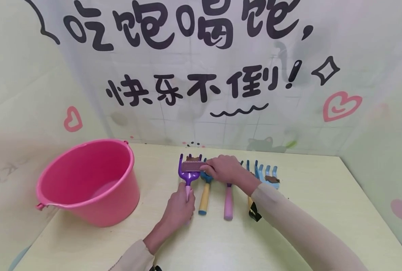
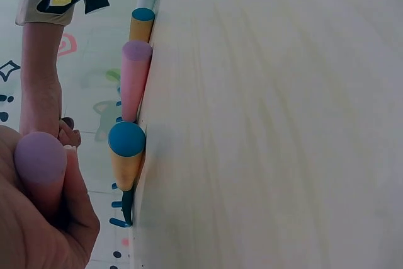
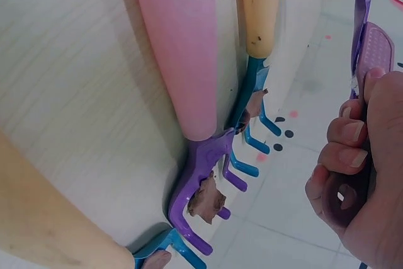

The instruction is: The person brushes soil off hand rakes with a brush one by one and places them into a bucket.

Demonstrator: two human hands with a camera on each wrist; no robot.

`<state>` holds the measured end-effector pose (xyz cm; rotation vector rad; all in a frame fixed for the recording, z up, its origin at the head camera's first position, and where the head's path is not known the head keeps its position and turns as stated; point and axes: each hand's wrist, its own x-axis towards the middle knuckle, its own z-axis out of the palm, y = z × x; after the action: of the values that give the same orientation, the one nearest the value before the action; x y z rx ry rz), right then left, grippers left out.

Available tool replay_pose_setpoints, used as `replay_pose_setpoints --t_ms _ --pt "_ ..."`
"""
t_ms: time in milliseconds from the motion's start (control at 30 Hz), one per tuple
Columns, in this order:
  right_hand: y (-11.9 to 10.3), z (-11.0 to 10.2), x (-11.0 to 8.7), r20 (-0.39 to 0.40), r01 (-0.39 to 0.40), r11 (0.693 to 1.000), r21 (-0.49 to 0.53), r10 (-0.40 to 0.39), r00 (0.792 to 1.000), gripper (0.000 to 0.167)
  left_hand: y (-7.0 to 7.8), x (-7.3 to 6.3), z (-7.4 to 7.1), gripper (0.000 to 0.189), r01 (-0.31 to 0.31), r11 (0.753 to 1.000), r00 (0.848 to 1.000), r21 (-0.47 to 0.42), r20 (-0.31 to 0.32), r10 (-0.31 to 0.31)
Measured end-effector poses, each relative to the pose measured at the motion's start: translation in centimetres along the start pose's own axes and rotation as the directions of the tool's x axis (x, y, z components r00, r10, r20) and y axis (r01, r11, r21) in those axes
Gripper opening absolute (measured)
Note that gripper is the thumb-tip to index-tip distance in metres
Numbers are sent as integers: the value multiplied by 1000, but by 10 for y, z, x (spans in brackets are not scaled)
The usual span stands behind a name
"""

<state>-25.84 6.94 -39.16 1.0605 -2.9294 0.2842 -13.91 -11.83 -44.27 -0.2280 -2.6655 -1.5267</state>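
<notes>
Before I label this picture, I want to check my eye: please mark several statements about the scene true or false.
1. The left grip holds the purple fork; the right grip holds the brush. True.
2. The pink bucket stands upright. True.
3. The brush is inside the pink bucket. False: it is at the purple fork's head.
4. A brown scrap lies on the light-blue tool. True.
5. The light-blue tool is nearest the pink bucket. False: the purple fork is nearer.
</notes>
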Motion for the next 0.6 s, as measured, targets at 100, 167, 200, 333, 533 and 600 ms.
replay_pose_setpoints --t_ms 100,167,200,333,533,600 --pt "-1 -2 0 -10 -20 1000 -17 20 1000 45 1 -1 -1 8 -9 1000 1000 28 -10 9" --pt "-1 -2 1 -13 -43 999 -25 43 999 43 2 -3 -1 6 -7 999 1000 45 -12 8" --pt "-1 -2 1 -17 -54 998 -28 54 998 43 2 -4 -2 6 -5 999 1000 53 -12 6" --pt "1 -1 3 -41 -74 996 -52 72 997 40 3 -6 -2 6 8 998 1000 65 -8 -8" --pt "-1 -3 4 -71 -72 992 -106 64 995 40 2 -5 -2 7 5 998 1000 60 -16 -4" --pt "-1 -3 5 -66 -83 989 -121 76 995 40 2 -5 -2 6 4 998 1000 63 -16 -3"
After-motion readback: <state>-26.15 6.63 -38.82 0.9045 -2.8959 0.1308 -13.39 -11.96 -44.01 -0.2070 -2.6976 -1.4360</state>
